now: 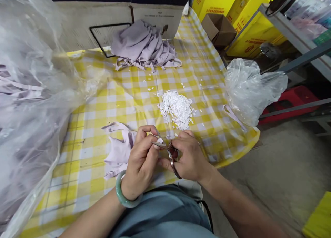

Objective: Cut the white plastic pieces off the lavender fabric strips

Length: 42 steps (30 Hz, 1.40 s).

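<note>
My right hand (190, 155) grips a pair of metal scissors (171, 156), its fingers through the handle loops. The blades point left, toward the fingertips of my left hand (144, 158). Those fingers are pinched on a lilac strappy garment (119, 151), which lies on the cloth to the left of the hand. A small white label (160, 140) shows at the scissor blades by my left fingertips. Just beyond my hands lies a heap of small white cut pieces (178, 108).
A pile of lilac garments (144, 45) lies at the back before a carton (77, 20). On the left bulges a large clear plastic bag (46, 134) with more garments. A crumpled plastic bag (250, 86) hangs at the right edge of the checked tablecloth (88, 127), near a metal rack (292, 27).
</note>
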Each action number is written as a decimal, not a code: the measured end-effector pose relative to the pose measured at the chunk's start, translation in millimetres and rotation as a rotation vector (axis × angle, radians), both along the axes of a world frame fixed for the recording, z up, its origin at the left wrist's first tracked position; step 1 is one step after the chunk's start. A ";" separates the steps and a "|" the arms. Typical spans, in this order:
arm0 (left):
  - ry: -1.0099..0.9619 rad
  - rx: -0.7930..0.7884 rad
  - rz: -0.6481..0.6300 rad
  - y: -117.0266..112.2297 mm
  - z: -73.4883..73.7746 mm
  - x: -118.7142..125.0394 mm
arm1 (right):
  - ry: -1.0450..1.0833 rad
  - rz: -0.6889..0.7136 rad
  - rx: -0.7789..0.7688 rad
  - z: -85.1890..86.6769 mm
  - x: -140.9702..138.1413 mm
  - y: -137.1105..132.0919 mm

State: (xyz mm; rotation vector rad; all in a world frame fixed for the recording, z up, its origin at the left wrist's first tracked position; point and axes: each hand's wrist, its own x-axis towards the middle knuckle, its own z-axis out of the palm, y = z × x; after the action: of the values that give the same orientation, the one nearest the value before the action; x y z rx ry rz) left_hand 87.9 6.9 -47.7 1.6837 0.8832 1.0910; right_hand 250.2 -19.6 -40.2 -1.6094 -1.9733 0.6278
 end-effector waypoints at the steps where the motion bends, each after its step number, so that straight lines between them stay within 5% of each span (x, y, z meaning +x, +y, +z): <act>1: 0.001 0.006 0.000 0.1 0.0 0.6 | 0.005 -0.003 0.003 -0.4 0.0 -0.3; 14: 0.043 0.000 -0.027 -1.7 0.9 5.2 | -0.027 -0.057 0.074 -5.7 4.9 -6.0; 22: 0.085 -0.045 -0.066 6.2 -4.1 16.2 | -0.226 -0.190 0.126 -15.2 17.1 -13.8; 26: 0.108 -0.042 -0.059 7.9 -5.0 18.4 | -0.140 -0.208 -0.023 -13.3 26.5 -10.4; 32: 0.284 -0.087 -0.402 1.1 31.0 -30.0 | 0.070 -0.242 -0.062 0.7 37.2 -4.9; 34: 0.381 -0.011 -0.268 10.0 38.4 -56.8 | 0.095 -0.204 -0.080 1.2 32.3 -4.1; 37: 0.610 0.201 0.076 39.8 29.0 -90.0 | 0.118 -0.147 -0.097 -1.2 13.2 -1.0; 42: 0.732 0.216 0.013 83.7 -6.9 -105.9 | 0.212 -0.109 -0.043 -4.6 -27.8 17.5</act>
State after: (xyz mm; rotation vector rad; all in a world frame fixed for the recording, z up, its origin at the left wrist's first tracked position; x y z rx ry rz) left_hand -18.0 90.6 -54.6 2.3155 1.2531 0.5730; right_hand 222.4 -2.1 -44.7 -1.5923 -1.7181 0.7684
